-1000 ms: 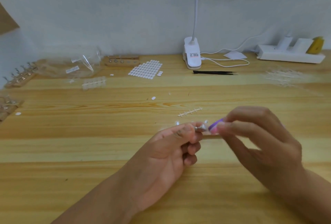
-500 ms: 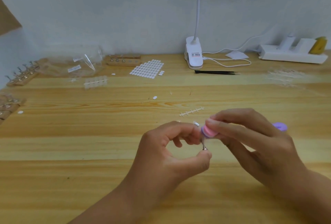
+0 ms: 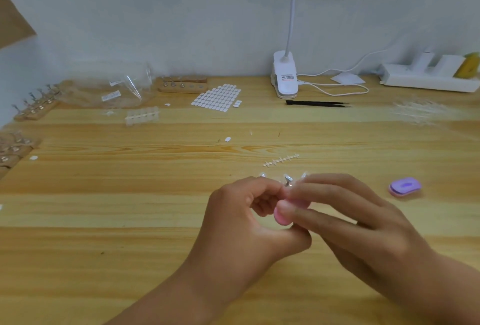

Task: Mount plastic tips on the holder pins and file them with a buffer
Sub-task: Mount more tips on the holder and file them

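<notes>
The fingers [image 3: 262, 191] of the left hand [image 3: 241, 223] are curled in and pinch a little metal pin [image 3: 287, 184] with a clear plastic tip [image 3: 286, 178] on top. The hand holds it up off the counter [image 3: 130, 221], I think so the tip stays steady and easy to reach. The right hand [image 3: 363, 226] comes in from the other side. Its thumb and fingers pinch a small pink buffer [image 3: 281, 217] right against the left hand, just under the tip. That grip looks made for short rubbing strokes.

The pin stands nearly upright, its long way going up and down. The tip points up and a bit away from the person. It is blurry, so I cannot tell if the buffer touches the tip. The buffer's long side seems to lie across, but fingers hide most of it.

Out to the right, well apart, a purple pad [image 3: 405, 186] lies flat. Just past the hands lies a white plastic strip [image 3: 281, 160]. Far back are black tweezers [image 3: 317, 103], a sheet of white stickers [image 3: 217, 97] and wooden blocks [image 3: 181, 86] with more pins.
</notes>
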The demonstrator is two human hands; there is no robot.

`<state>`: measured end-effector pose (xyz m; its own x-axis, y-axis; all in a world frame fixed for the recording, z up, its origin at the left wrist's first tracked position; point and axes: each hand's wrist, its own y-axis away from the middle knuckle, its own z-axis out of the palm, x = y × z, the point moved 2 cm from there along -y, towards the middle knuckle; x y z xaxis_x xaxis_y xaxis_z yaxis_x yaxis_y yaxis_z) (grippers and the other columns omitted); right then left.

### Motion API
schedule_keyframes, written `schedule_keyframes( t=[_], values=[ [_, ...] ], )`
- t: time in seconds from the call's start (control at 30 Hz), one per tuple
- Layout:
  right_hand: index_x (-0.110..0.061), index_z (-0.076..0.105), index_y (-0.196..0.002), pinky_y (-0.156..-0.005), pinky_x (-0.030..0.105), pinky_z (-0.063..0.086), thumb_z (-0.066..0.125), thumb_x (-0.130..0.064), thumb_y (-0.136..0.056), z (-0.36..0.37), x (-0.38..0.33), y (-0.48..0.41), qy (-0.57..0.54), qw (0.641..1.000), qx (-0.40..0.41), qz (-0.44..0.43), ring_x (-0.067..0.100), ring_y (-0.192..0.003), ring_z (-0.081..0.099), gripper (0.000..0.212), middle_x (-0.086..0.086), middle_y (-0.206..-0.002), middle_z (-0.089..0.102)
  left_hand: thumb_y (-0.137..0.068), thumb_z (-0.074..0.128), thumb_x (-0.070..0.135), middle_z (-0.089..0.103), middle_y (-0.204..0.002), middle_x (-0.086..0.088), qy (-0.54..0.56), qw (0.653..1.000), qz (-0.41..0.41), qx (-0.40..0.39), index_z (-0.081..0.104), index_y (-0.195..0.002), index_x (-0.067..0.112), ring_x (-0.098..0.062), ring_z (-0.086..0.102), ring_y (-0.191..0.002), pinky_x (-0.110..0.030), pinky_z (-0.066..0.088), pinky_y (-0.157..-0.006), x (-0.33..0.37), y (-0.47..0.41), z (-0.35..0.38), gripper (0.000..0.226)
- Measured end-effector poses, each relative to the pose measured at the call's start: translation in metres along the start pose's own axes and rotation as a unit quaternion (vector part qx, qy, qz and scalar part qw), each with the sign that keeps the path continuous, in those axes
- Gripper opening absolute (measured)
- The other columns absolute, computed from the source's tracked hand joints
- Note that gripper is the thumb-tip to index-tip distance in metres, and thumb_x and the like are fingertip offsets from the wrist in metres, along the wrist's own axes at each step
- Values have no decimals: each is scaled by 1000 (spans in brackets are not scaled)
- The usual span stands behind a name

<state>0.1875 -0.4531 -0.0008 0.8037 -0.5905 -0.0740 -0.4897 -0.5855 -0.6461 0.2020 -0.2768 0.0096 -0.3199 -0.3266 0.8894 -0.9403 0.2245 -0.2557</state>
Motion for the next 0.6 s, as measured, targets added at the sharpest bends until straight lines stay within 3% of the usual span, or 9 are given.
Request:
schedule_keyframes(
  t=[0.2, 0.27, 0.33, 0.47, 0.6],
  values=[
    [1, 71, -116, -86, 38, 54, 59, 23, -76, -8, 5, -2, 59, 998, -18, -3, 35, -103, 66, 47, 19, -111, 69, -54, 80, 21, 63, -68, 9, 14, 1000, -26, -7, 72, -74, 26, 3, 53, -62, -8, 42, -60, -2, -1, -1, 22],
    [0, 71, -116, -88, 38, 55, 48, 14, -95, -4, -2, -2, 42, 999, -1, -19, 35, -104, 67, 34, 18, -112, 70, -52, 78, 22, 62, -64, 9, 29, 999, -27, -18, 73, -75, 25, 3, 51, -61, -12, 44, -59, -2, -1, -1, 23],
    [0, 72, -115, -88, 39, 56, 35, -1, -108, -2, -5, -2, 41, 999, 4, -33, 35, -104, 68, 37, 17, -113, 70, -52, 77, 23, 63, -66, 7, 33, 999, -17, -25, 73, -76, 26, 1, 53, -63, -13, 45, -62, -2, -1, 0, 25],
    [1, 72, -115, -89, 36, 52, 59, 16, -86, -8, 17, 3, 63, 998, 25, 14, 31, -103, 64, 36, 17, -110, 69, -55, 79, 21, 65, -69, 10, 22, 1000, -7, -3, 72, -73, 24, 2, 55, -65, -10, 44, -63, -6, -3, -2, 20],
    [-3, 71, -115, -94, 29, 50, 68, 6, -88, -10, 33, 8, 49, 987, 123, 96, 21, -102, 65, 29, 7, -109, 67, -61, 80, 13, 66, -79, 11, -5, 999, 52, 16, 69, -79, 25, -4, 59, -75, -11, 43, -72, -6, -13, -12, 24]
  ],
)
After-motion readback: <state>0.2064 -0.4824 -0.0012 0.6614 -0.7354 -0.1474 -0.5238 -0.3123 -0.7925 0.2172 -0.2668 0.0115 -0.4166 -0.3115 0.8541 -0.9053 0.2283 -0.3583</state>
